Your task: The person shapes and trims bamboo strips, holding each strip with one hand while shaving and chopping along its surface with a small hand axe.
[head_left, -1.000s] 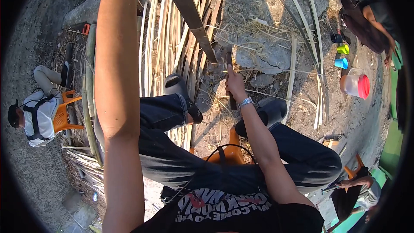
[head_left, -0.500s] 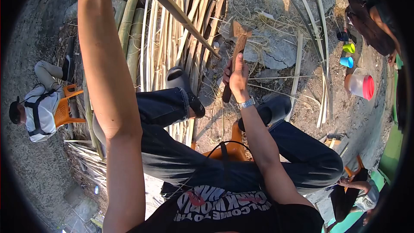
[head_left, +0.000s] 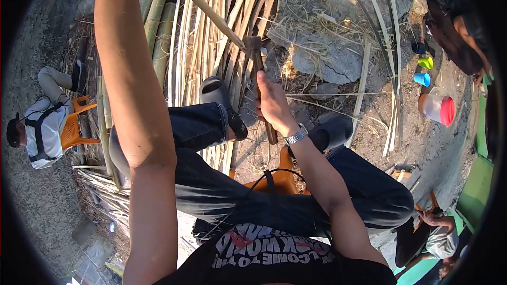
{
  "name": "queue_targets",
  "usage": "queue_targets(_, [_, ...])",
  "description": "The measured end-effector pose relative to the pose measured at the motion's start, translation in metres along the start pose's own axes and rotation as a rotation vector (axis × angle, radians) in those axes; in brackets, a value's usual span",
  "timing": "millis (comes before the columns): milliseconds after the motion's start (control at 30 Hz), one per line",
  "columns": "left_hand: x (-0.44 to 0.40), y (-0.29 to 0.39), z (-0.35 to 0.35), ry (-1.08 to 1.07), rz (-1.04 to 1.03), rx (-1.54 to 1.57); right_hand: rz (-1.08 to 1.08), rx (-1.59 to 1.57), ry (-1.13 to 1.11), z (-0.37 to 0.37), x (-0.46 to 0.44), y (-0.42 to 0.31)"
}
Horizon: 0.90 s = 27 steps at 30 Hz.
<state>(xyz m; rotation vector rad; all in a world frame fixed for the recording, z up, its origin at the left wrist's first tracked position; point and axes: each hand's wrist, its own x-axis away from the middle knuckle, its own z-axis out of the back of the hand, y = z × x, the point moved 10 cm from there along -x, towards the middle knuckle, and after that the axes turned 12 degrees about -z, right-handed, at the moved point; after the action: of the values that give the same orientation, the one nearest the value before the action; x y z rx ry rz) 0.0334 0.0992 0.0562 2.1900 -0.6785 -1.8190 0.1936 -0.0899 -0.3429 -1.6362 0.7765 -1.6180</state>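
My right hand is wrapped round the handle of a short hammer-like tool with a brown head, held upright; its exact kind is unclear. The head meets or overlaps the lower end of a long bamboo strip, which slants down from the top edge. My left forearm reaches up the left side, and its hand lies beyond the top edge, so its fingers are hidden. Below the strip stands my sandalled foot.
Many split bamboo strips and green bamboo poles lie at left. A cracked stone slab has shavings on it. At right are cups and a red-lidded container. Other people sit around.
My right hand and the tool have moved left, and the tool's head is now at the strip's lower end. The strip's lower end has shifted up and left.
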Motion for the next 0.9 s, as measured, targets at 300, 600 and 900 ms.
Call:
queue_targets(300, [0.007, 0.009, 0.036, 0.247, -0.055, -0.348, -0.068, -0.442, -0.072, 0.043, 0.064, -0.101])
queue_targets(600, [0.010, -0.055, 0.067, 0.254, 0.242, 0.670, -0.172, -0.331, -0.267, -0.010, 0.058, -0.059])
queue_targets(900, [0.021, 0.016, 0.002, -0.072, 0.140, 0.108, 0.440, -0.438, 0.066, 0.050, 0.177, -0.214])
